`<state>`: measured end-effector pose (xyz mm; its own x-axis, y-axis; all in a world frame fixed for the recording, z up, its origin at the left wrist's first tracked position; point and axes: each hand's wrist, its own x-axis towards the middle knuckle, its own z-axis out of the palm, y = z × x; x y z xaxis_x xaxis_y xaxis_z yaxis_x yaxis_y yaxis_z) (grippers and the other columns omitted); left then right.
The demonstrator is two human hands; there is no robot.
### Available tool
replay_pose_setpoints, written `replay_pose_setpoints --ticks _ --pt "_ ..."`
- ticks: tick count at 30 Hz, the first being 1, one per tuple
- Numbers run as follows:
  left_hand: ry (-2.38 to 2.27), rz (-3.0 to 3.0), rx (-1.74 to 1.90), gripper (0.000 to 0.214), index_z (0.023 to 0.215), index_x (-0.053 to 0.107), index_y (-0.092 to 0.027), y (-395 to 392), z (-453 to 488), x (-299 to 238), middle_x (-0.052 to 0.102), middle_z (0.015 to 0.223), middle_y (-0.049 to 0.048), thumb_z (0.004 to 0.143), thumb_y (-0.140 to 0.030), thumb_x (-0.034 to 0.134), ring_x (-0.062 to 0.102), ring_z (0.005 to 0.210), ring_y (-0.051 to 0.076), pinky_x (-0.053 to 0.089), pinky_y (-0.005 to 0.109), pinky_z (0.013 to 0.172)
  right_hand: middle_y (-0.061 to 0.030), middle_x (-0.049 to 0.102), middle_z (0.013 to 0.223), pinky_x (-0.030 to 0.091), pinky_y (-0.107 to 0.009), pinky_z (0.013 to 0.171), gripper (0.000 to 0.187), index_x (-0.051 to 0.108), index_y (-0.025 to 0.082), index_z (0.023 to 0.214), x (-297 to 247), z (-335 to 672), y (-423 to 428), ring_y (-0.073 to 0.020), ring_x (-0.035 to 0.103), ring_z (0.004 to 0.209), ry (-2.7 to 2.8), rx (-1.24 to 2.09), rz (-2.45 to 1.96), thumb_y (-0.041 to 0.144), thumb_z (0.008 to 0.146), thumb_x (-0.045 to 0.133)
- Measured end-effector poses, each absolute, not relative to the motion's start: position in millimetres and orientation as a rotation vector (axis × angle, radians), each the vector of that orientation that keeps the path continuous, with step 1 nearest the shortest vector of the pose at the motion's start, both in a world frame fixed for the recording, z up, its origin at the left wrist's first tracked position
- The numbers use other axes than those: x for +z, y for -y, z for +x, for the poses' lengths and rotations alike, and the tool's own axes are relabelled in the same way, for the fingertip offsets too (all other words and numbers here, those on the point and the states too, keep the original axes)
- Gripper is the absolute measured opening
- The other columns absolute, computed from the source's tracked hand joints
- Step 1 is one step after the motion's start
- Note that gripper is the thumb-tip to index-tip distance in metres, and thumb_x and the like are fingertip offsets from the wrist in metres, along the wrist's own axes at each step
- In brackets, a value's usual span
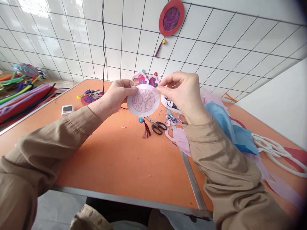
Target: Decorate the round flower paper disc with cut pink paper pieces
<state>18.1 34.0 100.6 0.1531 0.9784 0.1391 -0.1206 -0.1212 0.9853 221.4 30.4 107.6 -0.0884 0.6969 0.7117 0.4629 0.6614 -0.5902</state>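
A round white paper disc [143,110] with a pinkish centre and a flower line drawing is held up over the table. My left hand [120,95] grips its upper left edge, thumb in front and the other fingers behind. At the upper right edge, the thumb and forefinger of my right hand [181,91] are pinched together on the rim. Just under the disc are a blue bead [141,120] and a dark red tassel [146,130]; whether they are joined to it I cannot tell. Black-handled scissors [159,127] lie beside the tassel, their blades partly hidden.
Pink paper cutouts [181,139], paper scraps and a metal strip [192,179] lie on the orange table [115,163]. Blue sheets [222,123] and white cord [273,147] are at right. Left are a small white device [67,110] and pipe cleaners [26,102]. A red-framed ornament [161,19] hangs on the wall.
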Motion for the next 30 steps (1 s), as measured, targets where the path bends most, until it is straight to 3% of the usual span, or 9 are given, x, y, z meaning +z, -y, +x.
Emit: replay_pose_setpoints --ticks 9,20,26,30 --pt "-0.917 1.285 1.246 0.016 0.068 0.061 -0.014 -33.1 18.7 100.1 0.062 0.065 0.0017 0.078 -0.003 0.063 0.057 0.058 0.011 0.049 0.025 0.056 0.0024 0.065 0.062 0.060 -0.036 0.060 0.017 0.067 0.025 0.067 107.4 217.9 -31.3 -0.0186 0.069 0.061 1.648 0.472 -0.956 0.026 0.074 0.082" --pt "-0.882 1.317 1.278 0.017 0.066 0.058 -0.016 -33.0 18.8 100.8 0.056 0.064 -0.0006 0.077 -0.004 0.064 0.053 0.055 0.010 0.044 0.024 0.052 0.0016 0.063 0.061 0.057 -0.029 0.054 0.024 0.060 0.022 0.063 107.5 212.0 -27.6 -0.0156 0.071 0.059 1.606 0.489 -0.961 0.017 0.078 0.078" --pt "-0.851 1.322 1.286 0.018 0.064 0.056 -0.016 -32.7 19.3 100.5 0.054 0.063 -0.0013 0.075 -0.005 0.065 0.052 0.055 0.009 0.045 0.024 0.053 0.0048 0.059 0.056 0.050 -0.030 0.050 0.022 0.059 0.023 0.060 103.8 210.1 -29.2 -0.0110 0.057 0.045 1.628 0.356 -1.031 0.018 0.074 0.076" --pt "-0.818 1.324 1.294 0.015 0.068 0.057 -0.017 -34.9 18.8 98.3 0.056 0.064 -0.0014 0.073 -0.007 0.068 0.054 0.056 0.010 0.046 0.023 0.054 0.0041 0.057 0.057 0.051 -0.032 0.051 0.026 0.057 0.024 0.061 101.9 210.4 -32.8 -0.0115 0.054 0.044 1.622 0.438 -1.028 0.028 0.076 0.078"
